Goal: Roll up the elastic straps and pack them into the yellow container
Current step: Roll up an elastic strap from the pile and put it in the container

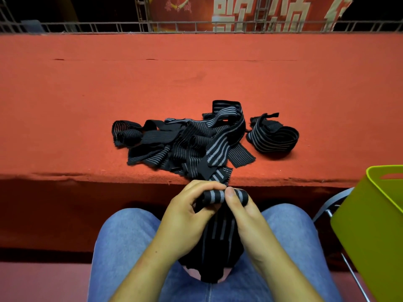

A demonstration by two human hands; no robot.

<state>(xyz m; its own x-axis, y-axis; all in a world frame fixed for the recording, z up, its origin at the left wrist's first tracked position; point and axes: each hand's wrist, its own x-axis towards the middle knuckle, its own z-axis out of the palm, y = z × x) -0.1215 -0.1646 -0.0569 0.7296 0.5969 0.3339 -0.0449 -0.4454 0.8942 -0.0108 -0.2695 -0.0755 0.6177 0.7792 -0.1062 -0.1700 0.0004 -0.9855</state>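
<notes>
I'm watching my left hand (185, 216) and right hand (247, 214) both pinching the rolled end of one strap (214, 196) over the lap, its tail hanging down between the knees. More straps (187, 144) are lying heaped on the red desk (87, 105) just ahead. The container (370, 219) is sitting at the right, off the desk.

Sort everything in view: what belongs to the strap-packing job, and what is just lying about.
Job: half-rolled strap, gripped by left hand and right hand; strap pile; looped strap; yellow container.
Just there: red carpeted surface; wire railing; red banner.
</notes>
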